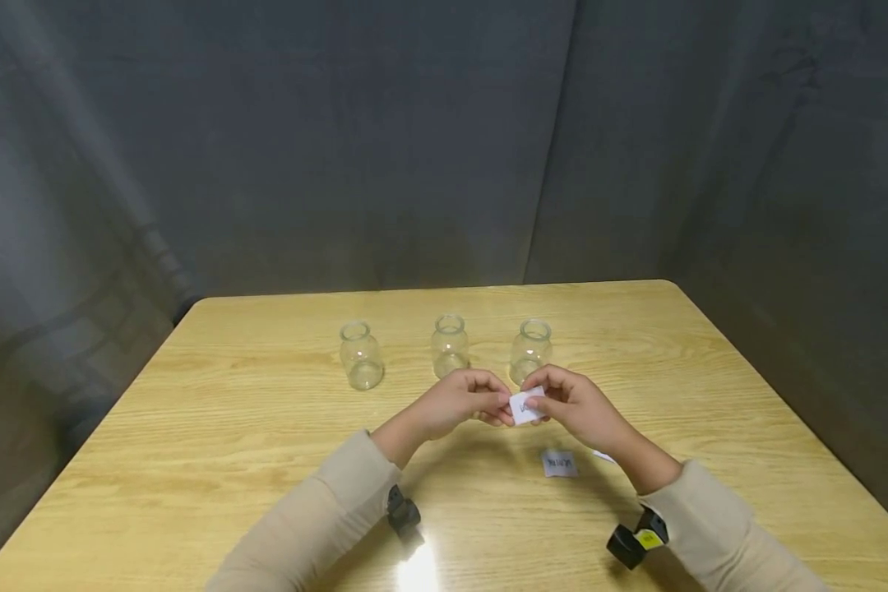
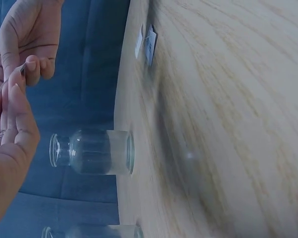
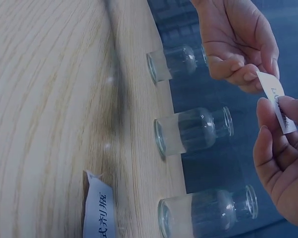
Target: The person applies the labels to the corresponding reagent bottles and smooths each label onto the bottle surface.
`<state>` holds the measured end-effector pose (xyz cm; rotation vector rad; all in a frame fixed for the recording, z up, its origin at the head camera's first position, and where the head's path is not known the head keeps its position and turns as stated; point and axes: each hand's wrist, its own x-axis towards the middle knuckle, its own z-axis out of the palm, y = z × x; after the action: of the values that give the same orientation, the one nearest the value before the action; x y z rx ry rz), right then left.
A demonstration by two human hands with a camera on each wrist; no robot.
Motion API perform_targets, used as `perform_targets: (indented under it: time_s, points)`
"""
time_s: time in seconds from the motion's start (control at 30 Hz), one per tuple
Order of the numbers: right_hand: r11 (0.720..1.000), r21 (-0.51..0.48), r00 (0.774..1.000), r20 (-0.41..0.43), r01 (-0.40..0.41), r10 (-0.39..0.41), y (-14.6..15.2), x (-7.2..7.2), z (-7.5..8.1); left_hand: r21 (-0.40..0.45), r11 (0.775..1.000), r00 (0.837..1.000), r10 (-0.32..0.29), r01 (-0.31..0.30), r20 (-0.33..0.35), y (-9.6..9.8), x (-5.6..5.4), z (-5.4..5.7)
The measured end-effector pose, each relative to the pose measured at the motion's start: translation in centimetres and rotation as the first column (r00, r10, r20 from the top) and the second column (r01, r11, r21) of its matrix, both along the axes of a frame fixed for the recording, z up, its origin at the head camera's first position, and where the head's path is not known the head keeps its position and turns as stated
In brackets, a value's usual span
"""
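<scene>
A small white paper label [image 1: 527,406] with dark print is held up between the two hands, above the table. My right hand [image 1: 579,409] pinches it between thumb and fingers. At the label's other end, the left hand [image 1: 462,403] has its thumb and fingertips pinched on the edge, as the right wrist view shows. Beyond the hands stand three clear glass jars, upright and without lids: a left jar [image 1: 361,358], a middle jar [image 1: 450,345] and a right jar [image 1: 530,349]. The right hand partly covers the right jar's base.
Below the hands, a printed label [image 1: 559,464] lies on the wooden table [image 1: 192,460]. Another white label [image 1: 603,455] is mostly hidden by the right forearm. A dark grey curtain [image 1: 340,148] hangs behind the table.
</scene>
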<state>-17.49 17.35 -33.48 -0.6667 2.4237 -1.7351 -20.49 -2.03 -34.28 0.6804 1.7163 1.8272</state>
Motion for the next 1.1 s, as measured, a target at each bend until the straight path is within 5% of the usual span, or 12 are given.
perform_targets:
  time_s: [0.6, 1.1]
  points:
    - [0.995, -0.076, 0.998, 0.022, -0.06, 0.062, -0.4, 0.2, -0.2, -0.016, 1.0, 0.999, 0.014, -0.013, 0.043, -0.3, 0.2, -0.4]
    - [0.998, -0.057, 0.999, 0.049, 0.001, 0.001, -0.7, 0.2, -0.4, 0.003, 0.999, 0.999, 0.033, -0.033, 0.042, -0.7, -0.1, -1.1]
